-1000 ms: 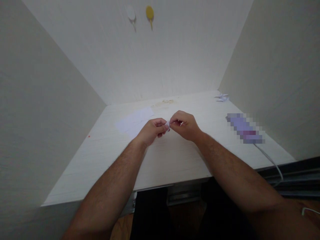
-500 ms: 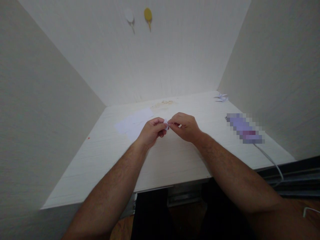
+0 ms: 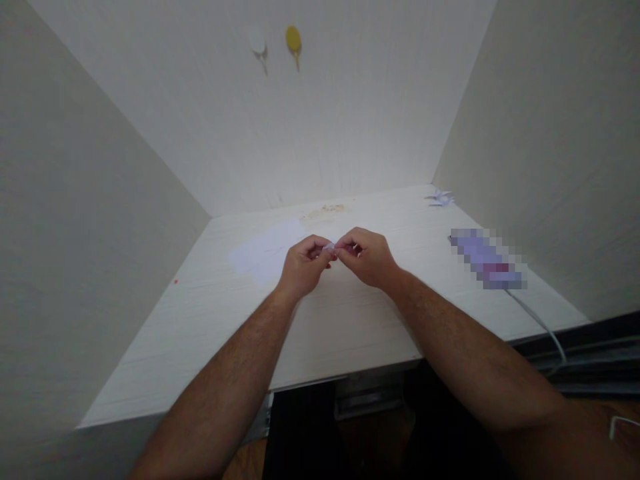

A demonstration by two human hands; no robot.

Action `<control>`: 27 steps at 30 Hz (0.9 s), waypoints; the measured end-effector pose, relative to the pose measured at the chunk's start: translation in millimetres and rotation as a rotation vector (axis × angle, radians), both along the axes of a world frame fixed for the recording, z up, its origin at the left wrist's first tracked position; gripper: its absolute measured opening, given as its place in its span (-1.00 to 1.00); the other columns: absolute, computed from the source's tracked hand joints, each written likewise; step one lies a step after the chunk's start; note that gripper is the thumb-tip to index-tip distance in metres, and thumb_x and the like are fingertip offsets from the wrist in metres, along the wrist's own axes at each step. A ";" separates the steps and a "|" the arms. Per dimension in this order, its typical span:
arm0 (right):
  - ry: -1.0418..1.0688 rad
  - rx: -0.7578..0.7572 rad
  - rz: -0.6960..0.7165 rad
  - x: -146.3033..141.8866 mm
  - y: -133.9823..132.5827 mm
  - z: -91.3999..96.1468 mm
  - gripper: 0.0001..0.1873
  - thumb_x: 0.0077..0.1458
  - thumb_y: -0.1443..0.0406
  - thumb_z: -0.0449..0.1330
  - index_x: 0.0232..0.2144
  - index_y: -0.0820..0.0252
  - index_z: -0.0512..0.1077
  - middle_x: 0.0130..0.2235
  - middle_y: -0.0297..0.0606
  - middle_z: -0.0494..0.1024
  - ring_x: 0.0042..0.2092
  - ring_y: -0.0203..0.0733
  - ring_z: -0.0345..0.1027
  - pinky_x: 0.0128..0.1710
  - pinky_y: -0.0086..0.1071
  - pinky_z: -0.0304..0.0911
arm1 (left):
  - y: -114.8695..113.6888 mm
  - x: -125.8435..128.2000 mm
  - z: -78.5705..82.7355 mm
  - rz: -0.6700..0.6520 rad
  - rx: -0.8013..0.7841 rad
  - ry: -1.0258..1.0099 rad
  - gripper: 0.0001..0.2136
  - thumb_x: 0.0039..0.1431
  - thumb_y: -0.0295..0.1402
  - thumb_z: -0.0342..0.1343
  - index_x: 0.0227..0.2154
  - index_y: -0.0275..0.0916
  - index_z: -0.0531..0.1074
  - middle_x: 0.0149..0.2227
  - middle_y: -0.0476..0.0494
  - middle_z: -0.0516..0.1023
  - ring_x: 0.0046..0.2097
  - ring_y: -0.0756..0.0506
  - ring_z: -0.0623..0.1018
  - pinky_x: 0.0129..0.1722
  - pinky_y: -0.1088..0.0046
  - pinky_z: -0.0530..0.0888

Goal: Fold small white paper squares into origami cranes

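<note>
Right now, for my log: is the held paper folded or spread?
Folded: paper, a tiny scrap pinched between left hand and right hand.

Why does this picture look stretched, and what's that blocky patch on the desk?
Head view: a wide lens splays the walls and stretches the forearms; light is soft and even, no glare; the patch is pixelated over, so it cannot be read; the paper scrap between left hand and right hand is too small to show sharply.

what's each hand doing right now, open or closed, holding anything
Left hand: closed, pinching the small white paper piece.
Right hand: closed, pinching the same piece from the other side.
</note>
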State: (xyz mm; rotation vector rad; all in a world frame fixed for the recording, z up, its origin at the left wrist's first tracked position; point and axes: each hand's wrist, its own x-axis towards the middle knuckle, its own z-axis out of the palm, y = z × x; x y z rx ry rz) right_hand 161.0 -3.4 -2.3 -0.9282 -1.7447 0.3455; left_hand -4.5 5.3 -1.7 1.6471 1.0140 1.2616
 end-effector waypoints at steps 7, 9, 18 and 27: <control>0.134 -0.130 0.010 -3.2 -1.7 1.1 -0.85 0.01 0.22 0.32 -0.42 0.20 0.52 -0.45 -0.33 0.57 -0.49 -0.38 0.31 -0.46 -0.46 0.26 | 2.0 -1.3 -3.9 -0.022 0.015 -0.050 -0.82 0.01 -0.25 0.30 -0.43 -0.25 0.49 -0.47 -0.03 0.54 -0.46 0.04 0.49 -0.44 0.49 0.50; 0.155 -0.156 0.008 -3.7 -2.4 2.2 -0.85 -0.01 0.22 0.32 -0.43 0.20 0.52 -0.46 -0.33 0.57 -0.50 -0.38 0.32 -0.46 -0.46 0.27 | 1.9 -1.5 -3.5 -0.014 0.018 -0.057 -0.81 0.01 -0.25 0.31 -0.43 -0.25 0.49 -0.47 -0.03 0.53 -0.45 0.04 0.50 -0.44 0.49 0.50; 0.118 -0.150 -0.019 -4.5 -2.8 3.6 -0.89 0.01 0.27 0.27 -0.46 0.21 0.53 -0.49 -0.33 0.57 -0.49 -0.36 0.33 -0.45 -0.45 0.24 | -2.4 -1.4 0.8 0.005 0.012 -0.030 -0.82 0.01 -0.26 0.30 -0.43 -0.25 0.48 -0.48 -0.02 0.52 -0.45 0.04 0.49 -0.43 0.50 0.48; 0.102 -0.119 -0.047 -5.8 -3.8 3.7 -0.89 0.00 0.29 0.25 -0.50 0.22 0.51 -0.54 -0.35 0.52 -0.53 -0.39 0.25 -0.49 -0.46 0.18 | -2.6 -1.5 -0.9 0.111 0.076 0.088 -0.86 0.03 -0.29 0.26 -0.43 -0.25 0.50 -0.47 -0.02 0.51 -0.47 0.04 0.46 -0.45 0.51 0.42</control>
